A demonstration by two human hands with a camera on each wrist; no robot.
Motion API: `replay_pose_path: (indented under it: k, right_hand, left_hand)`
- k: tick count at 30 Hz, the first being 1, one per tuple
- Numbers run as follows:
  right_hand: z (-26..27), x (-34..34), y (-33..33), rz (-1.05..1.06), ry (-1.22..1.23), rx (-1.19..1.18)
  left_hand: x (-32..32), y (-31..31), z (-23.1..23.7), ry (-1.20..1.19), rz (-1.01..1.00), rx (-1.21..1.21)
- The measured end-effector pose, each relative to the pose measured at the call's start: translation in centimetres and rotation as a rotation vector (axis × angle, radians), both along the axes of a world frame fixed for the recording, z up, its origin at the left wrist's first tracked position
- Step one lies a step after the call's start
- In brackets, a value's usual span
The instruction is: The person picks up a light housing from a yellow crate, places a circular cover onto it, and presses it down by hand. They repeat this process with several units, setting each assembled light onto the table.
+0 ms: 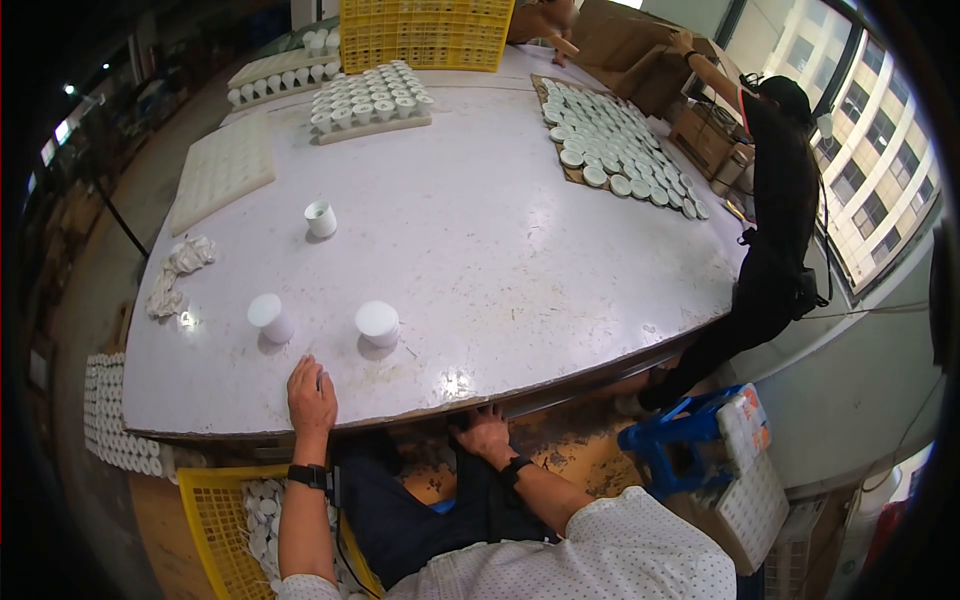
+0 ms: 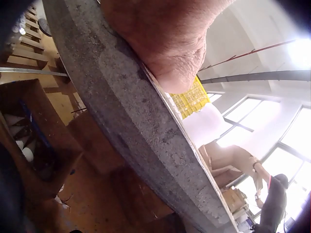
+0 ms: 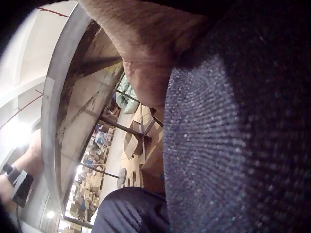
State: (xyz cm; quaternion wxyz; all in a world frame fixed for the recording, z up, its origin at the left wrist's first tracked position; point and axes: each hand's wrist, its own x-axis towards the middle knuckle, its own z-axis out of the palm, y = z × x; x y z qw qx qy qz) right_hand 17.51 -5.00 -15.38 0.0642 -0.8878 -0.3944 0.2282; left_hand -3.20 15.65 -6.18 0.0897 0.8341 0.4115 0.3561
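Observation:
My left hand (image 1: 312, 395) rests on the front edge of the white table (image 1: 470, 240), holding nothing, its fingers pointing at two white pieces with flat round tops. The left white piece (image 1: 270, 317) stands just beyond my fingertips, and the right white piece (image 1: 378, 324) stands a short way to its right. Farther back is a white cup (image 1: 321, 219) with its open top showing. My right hand (image 1: 484, 436) lies on my dark-trousered thigh (image 3: 209, 145), just under the table edge. Only its heel and wrist show in the right wrist view.
Rows of white cups (image 1: 370, 100) stand on a board at the back, before a yellow crate (image 1: 425, 35). Round white pieces (image 1: 620, 145) cover cardboard at right. A crumpled cloth (image 1: 180, 275) lies left. A yellow basket (image 1: 205, 520) sits beside me; a person (image 1: 785, 190) stands at right.

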Motion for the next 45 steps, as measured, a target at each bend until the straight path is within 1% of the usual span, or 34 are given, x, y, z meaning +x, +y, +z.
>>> replay_pose_path:
  k: [5, 7, 10, 13, 14, 17, 23, 29, 33, 35, 45]
  right_hand:
    - [0.3, 0.2, -0.2, -0.010, 0.026, -0.006]
    - [-0.1, 0.3, -0.2, 0.029, 0.026, 0.022]
    - [1.1, 0.1, -0.2, 0.019, 0.051, 0.002]
    - [0.2, 0.0, -0.2, 0.013, 0.007, 0.032]
    - [0.5, 0.0, -0.3, 0.008, 0.027, 0.035]
    - [1.1, 0.1, -0.3, 0.005, 0.041, 0.016]
    - [0.6, 0.6, -0.3, -0.008, 0.069, -0.020]
    - [1.2, 0.3, -0.7, -0.022, 0.039, 0.080]
    - [0.3, 0.3, -0.6, -0.035, 0.037, 0.058]
    - [0.1, 0.3, -0.5, -0.030, -0.001, 0.018]
    - [0.6, 1.2, -1.1, -0.046, 0.006, 0.054]
  left_hand:
    - [0.0, 0.0, 0.1, -0.002, -0.004, -0.018]
    - [-0.1, 0.1, 0.0, 0.015, 0.009, -0.015]
    - [0.0, 0.1, 0.0, 0.024, 0.006, -0.036]
    - [-0.1, 0.1, 0.0, 0.036, 0.007, -0.046]
    - [-0.1, 0.2, 0.0, 0.040, 0.015, -0.038]
    - [-0.1, 0.2, -0.1, 0.047, 0.016, -0.030]
    - [-0.2, 0.2, 0.1, 0.051, 0.018, -0.035]
    - [-0.3, 0.4, -0.2, 0.056, 0.016, -0.023]
    - [-0.4, 0.4, -0.3, 0.060, 0.013, -0.035]
    - [-0.4, 0.5, -0.4, 0.045, 0.024, -0.039]
    - [-0.3, 0.4, -0.3, 0.064, 0.019, -0.058]
